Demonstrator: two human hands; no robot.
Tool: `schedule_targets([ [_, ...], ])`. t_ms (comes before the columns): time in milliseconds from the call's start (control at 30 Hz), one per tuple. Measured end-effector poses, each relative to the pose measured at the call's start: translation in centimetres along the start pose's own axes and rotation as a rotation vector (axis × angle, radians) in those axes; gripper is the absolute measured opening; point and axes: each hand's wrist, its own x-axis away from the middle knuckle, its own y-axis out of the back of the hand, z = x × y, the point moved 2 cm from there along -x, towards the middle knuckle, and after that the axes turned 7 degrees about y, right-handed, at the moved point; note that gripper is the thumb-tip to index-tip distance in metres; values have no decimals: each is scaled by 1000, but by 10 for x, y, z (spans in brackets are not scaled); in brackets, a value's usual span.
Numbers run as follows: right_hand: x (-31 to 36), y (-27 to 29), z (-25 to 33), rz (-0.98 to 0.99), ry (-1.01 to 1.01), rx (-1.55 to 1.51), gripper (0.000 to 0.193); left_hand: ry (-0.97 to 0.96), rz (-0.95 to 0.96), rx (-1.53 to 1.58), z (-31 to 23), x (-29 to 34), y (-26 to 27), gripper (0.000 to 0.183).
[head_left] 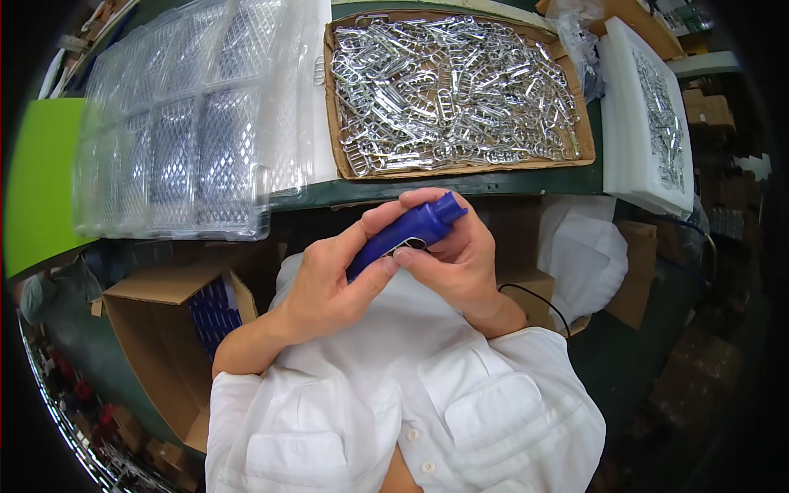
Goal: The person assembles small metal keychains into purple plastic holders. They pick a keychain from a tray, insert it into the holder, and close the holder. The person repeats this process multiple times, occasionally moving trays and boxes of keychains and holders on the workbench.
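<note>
White shirt (411, 382), then narrow-tipped blue cylinder (403, 232).

- I see one worktop (534, 181), which is dark green.
- The floor (593, 366) is green also, on both sides.
- Toward the right, it looks rather dim.

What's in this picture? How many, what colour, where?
Tube-shaped object: one, blue, centre
Cardboard tray: one, brown, top centre
Metal pieces: countless, silver, in that tray
Plastic trays: count unclear, clear, upper left
Panel: one, lime green, far left
Foam block: one, white, upper right, bearing silver pieces
Plastic bag: one, clear, upper right
Table: one, dark green, under that tray
Open box: one, brown, lower left, blue items inside
Wrapping: uncounted, white, right
Cable: one, black, centre right
Background clutter: uncountable, mixed, dim edges
Shirt: one, white, bottom
Left hand: one, bare, holding that object
Right hand: one, bare, likewise
</note>
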Motion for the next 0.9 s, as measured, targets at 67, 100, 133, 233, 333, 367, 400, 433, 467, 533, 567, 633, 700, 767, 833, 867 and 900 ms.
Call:
schedule_targets([
  [67, 2, -2, 2, -15, 39, 73, 52, 32, -16, 33, -2, -1, -2, 55],
  [100, 1, -1, 3, -23, 63, 105, 51, 41, -16, 54, -4, -4, -2, 52],
  [133, 0, -1, 1, -30, 83, 130, 51, 56, -20, 73, -7, -6, -2, 49],
  [233, -6, -1, 3, -46, 98, 93, 50, 77, -26, 150, -5, -12, -3, 44],
  [333, -12, 4, -3, -64, 58, 57, 48, 93, -31, 201, 4, -18, -4, 43],
  [367, -14, 5, -3, -74, 35, 35, 48, 100, -44, 204, 8, -20, -5, 43],
  [400, -17, 7, -7, -80, 52, -9, 48, 106, -57, 207, 12, -21, -7, 42],
  [433, -19, 9, -7, -57, 23, -73, 49, 100, -68, 207, 13, -26, -7, 42],
  [467, -21, 11, -7, -34, -5, -136, 49, 56, -110, 165, 12, -27, -7, 41],
  [533, -20, 12, -8, 13, -35, -277, 52, -31, -190, 86, 9, -20, -13, 38],
  [567, -19, 13, -9, 19, -28, -262, 52, -18, -181, 97, 8, -20, -15, 37],
  [633, -16, 15, -10, 30, -17, -236, 51, 15, -166, 121, 8, -20, -16, 33],
  [700, -15, 14, -9, 36, 38, -152, 50, 28, -128, 83, 13, -20, -14, 31],
  [767, -8, 10, -17, -4, 92, -168, 50, 22, -111, 73, 16, -18, -16, 29],
  [833, -1, 9, -15, -47, 63, -104, 49, -22, -110, 84, 14, -21, -20, 29],
  [867, 2, 8, -15, -68, 47, -73, 48, 13, -117, 108, 17, -22, -22, 29],
  [900, 5, 7, -18, -94, 51, -66, 48, 48, -125, 133, 22, -22, -24, 29],
])
